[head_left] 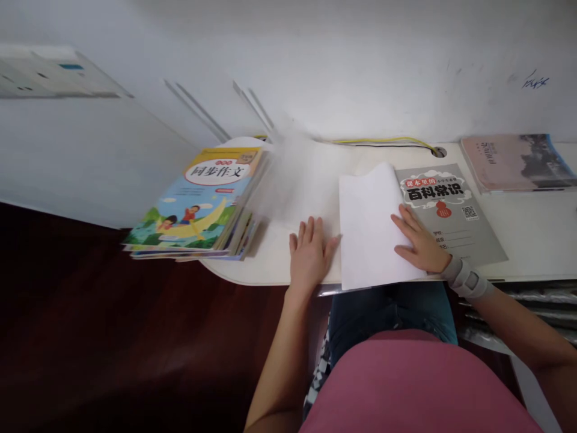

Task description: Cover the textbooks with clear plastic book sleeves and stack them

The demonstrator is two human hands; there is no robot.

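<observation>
My left hand (310, 258) lies flat with fingers stretched out on the near part of a see-through sheet (297, 186), which looks like clear plastic and spreads over the desk. My right hand (421, 243), a grey band round its wrist, rests with fingers apart across the right edge of a blank white sheet (372, 228) and a grey booklet (455, 222) with Chinese print. The white sheet sits just left of the booklet's cover; whether the two are joined I cannot tell. Neither hand grips anything.
A stack of books (198, 204) with a colourful top cover overhangs the left end of the white desk (527, 240). At the back right lies a pinkish book (518, 162). A yellow cable (383, 140) runs along the wall to a round hole (439, 152).
</observation>
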